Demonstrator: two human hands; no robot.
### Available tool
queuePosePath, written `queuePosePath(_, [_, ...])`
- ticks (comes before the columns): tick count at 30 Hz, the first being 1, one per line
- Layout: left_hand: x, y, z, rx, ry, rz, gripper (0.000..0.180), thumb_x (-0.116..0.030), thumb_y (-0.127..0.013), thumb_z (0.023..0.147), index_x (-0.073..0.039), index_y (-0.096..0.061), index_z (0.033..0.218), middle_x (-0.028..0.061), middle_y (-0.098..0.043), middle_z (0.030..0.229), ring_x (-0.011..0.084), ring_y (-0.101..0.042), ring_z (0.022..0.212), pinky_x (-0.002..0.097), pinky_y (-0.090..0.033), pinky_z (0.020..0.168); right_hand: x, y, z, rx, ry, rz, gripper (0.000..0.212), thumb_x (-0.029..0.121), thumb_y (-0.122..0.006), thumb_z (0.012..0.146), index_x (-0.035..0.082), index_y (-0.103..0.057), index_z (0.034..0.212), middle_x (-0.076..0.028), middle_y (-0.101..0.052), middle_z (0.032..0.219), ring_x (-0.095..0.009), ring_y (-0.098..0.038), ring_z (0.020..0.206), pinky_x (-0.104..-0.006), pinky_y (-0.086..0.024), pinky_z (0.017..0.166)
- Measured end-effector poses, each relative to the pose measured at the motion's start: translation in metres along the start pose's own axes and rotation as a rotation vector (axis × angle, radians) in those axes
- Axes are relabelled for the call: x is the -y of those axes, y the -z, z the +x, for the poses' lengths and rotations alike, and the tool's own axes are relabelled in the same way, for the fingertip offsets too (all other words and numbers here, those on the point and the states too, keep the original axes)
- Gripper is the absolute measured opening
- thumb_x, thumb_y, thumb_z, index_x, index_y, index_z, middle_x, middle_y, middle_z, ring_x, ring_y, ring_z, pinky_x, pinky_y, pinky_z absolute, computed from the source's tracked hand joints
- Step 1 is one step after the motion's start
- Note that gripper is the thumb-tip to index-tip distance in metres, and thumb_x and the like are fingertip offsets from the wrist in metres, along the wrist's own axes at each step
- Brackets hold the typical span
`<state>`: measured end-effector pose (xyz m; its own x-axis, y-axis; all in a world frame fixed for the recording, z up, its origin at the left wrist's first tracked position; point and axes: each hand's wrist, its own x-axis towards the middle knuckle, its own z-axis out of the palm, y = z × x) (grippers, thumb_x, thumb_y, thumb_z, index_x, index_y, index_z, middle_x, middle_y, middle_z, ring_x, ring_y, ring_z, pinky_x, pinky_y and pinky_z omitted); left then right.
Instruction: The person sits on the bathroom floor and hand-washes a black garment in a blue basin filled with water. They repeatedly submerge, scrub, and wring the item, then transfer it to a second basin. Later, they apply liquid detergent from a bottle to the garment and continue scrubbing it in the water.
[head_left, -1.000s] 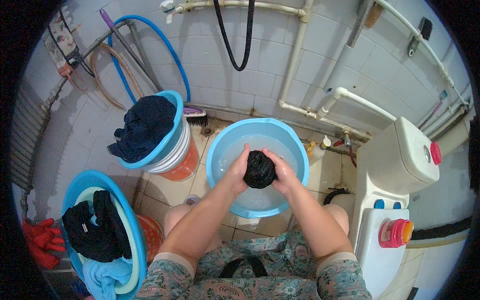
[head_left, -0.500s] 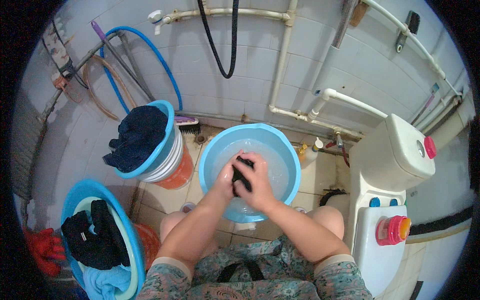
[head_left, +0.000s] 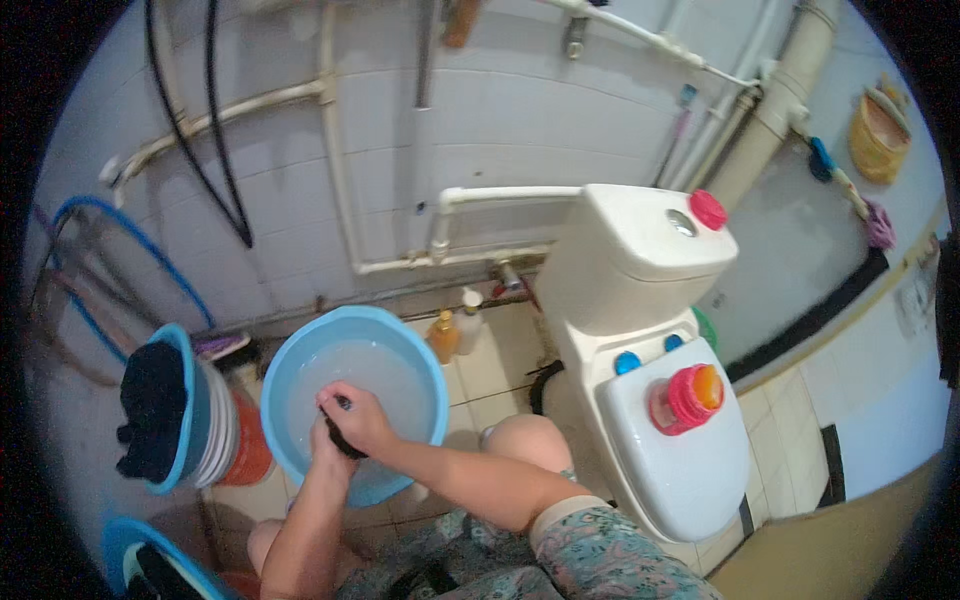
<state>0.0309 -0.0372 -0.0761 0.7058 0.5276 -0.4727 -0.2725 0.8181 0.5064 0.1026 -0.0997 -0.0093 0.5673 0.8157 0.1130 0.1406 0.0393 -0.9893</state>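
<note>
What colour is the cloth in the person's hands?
The cloth is black, best seen in the head view.

The black, crumpled cloth (head_left: 346, 442) is bunched into a small wad between your left hand (head_left: 326, 438) and your right hand (head_left: 367, 420). A dark strip slants out below your right hand, and a smaller bit peeks from its upper side; its full shape, mostly covered, is hard to tell.

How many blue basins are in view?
3: water basin under the left hand and right hand; left basin on the bucket; lower-left basin, cut off at the edge. Others may be hidden.
</note>
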Motion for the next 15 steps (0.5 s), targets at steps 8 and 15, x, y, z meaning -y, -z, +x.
queuePosePath(8, [-0.014,-0.060,-0.054,0.253,0.036,0.024,0.064,-0.060,-0.029,0.089,-0.017,-0.031,0.136,0.0081,-0.037,0.136,0.0277,-0.037,0.123,0.0477,-0.030,0.100,0.011,0.029,0.008,-0.196,-0.132,0.116,0.036,0.028,-0.056,0.087,0.002,-0.057,0.112,-0.015,-0.061,0.105,-0.021,-0.057,0.098,-0.0308,-0.042,0.087])
queuePosePath(15, [-0.025,-0.028,-0.017,0.239,0.017,-0.476,0.056,-0.054,-0.033,0.089,-0.016,-0.038,0.131,0.0065,-0.041,0.133,0.0271,-0.040,0.122,0.0458,-0.032,0.101,0.011,0.014,-0.020,0.111,0.583,-0.425,0.056,0.025,-0.062,0.078,0.006,-0.043,0.127,-0.019,-0.035,0.136,-0.037,-0.031,0.127,-0.0494,-0.024,0.104])
